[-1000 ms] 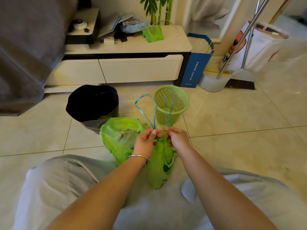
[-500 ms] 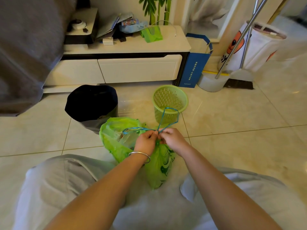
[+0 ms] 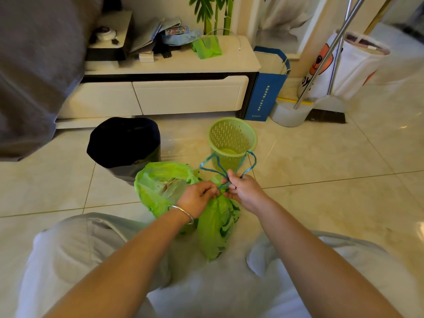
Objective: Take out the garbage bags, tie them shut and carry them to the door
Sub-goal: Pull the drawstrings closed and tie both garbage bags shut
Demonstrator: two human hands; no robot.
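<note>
Two green garbage bags stand on the floor between my knees. The nearer bag (image 3: 218,228) is gathered at its neck, and its blue drawstring (image 3: 229,167) loops up over it. My left hand (image 3: 198,196) pinches the gathered neck by the string. My right hand (image 3: 244,188) grips the drawstring just above the neck. Behind my left hand, the second green bag (image 3: 158,182) gapes open with rubbish showing inside. An empty green mesh basket (image 3: 231,140) stands just beyond the hands. Left of it is a bin with a black liner (image 3: 124,143).
A white low cabinet (image 3: 183,97) runs along the back, with a blue paper bag (image 3: 267,88) at its right end. A broom and dustpan (image 3: 321,111) and a white printed bag (image 3: 353,65) stand at the far right. Grey cloth (image 3: 34,65) hangs at the left.
The blue drawstring loops have shifted from the left and middle to the right, above my right hand. Both hands stay at the nearer bag's neck.
</note>
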